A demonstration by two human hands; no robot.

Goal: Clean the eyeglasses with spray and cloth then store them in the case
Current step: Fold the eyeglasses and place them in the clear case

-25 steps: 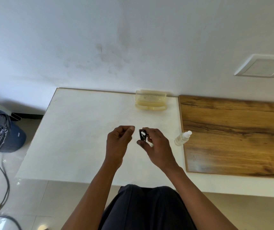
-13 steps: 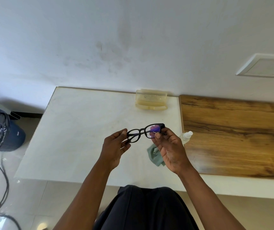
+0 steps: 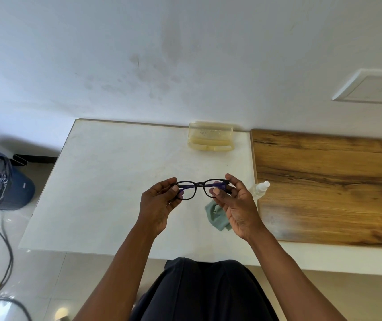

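Case (image 3: 211,137) open, contents unclear.

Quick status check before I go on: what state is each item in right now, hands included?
Eyeglasses: off the table, held level by both ends, temples folded.
Left hand: pinches the frame's left end.
Right hand: pinches the frame's right end.
Cleaning cloth: crumpled on the white table, untouched.
Spray bottle: lying on its side, capped, untouched.
Glasses case: open against the wall, apparently empty.
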